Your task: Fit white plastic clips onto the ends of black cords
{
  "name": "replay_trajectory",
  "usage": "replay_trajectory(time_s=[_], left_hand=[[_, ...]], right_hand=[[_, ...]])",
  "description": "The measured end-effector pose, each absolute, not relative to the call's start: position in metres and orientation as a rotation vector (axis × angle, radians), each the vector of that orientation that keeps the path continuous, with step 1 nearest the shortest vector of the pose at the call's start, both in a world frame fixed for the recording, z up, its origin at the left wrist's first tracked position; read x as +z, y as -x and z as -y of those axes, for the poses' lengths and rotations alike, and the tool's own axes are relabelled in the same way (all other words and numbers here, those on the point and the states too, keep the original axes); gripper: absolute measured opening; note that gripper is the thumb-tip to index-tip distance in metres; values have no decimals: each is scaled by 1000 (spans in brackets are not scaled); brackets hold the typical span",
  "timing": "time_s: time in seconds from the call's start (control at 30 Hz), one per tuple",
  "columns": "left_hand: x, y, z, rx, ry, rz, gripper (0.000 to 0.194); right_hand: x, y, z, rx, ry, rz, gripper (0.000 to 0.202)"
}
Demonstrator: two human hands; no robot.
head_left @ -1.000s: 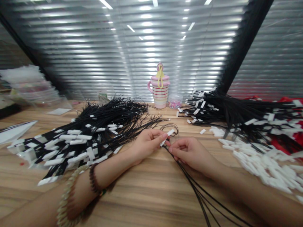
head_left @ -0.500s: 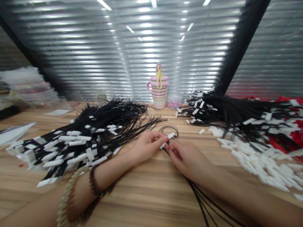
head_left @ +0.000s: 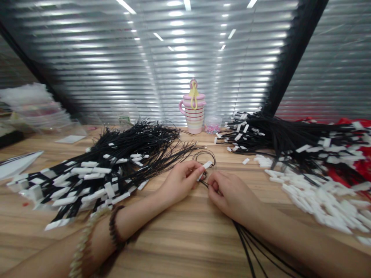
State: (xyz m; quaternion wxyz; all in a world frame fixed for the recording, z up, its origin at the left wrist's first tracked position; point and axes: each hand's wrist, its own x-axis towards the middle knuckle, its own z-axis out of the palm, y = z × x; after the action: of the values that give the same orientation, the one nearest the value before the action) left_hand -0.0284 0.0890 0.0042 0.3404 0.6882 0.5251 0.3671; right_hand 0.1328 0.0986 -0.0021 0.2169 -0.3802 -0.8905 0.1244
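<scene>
My left hand (head_left: 185, 177) pinches a small white plastic piece (head_left: 207, 165) between thumb and fingers, at the middle of the table. A second bit of white shows just below the thumb. Thin black cords (head_left: 246, 241) run from under my right hand (head_left: 227, 193) toward the near edge, and a loop of black cord (head_left: 213, 155) curls beyond the fingertips. The right fingers are closed on the black cord close to the white piece, with a small gap between the two hands. How the cord meets the white piece is too small to tell.
Black cords with white ends (head_left: 139, 135) lie heaped at left; another such bundle (head_left: 286, 131) is at right. Loose white pieces (head_left: 321, 200) are spread before it. At the back stand a striped mug (head_left: 194, 117) and a tub of beads (head_left: 213, 125); plastic boxes (head_left: 37, 112) are stacked at far left.
My right hand has drawn slightly away from the left, widening the gap between them with the cord still gripped. The left hand keeps the white piece nearly in place.
</scene>
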Motion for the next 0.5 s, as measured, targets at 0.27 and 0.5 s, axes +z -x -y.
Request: replay_trajectory(time_s=[0.27,0.5], left_hand=[[8,29,-92,1039,-1664,-1404,29],[12,29,-89,1105,-1492,-1334,28]], right_hand=[[5,-138,-104,778,1008,2400,10],[10,-144,-113,1198,1010,2309,11]])
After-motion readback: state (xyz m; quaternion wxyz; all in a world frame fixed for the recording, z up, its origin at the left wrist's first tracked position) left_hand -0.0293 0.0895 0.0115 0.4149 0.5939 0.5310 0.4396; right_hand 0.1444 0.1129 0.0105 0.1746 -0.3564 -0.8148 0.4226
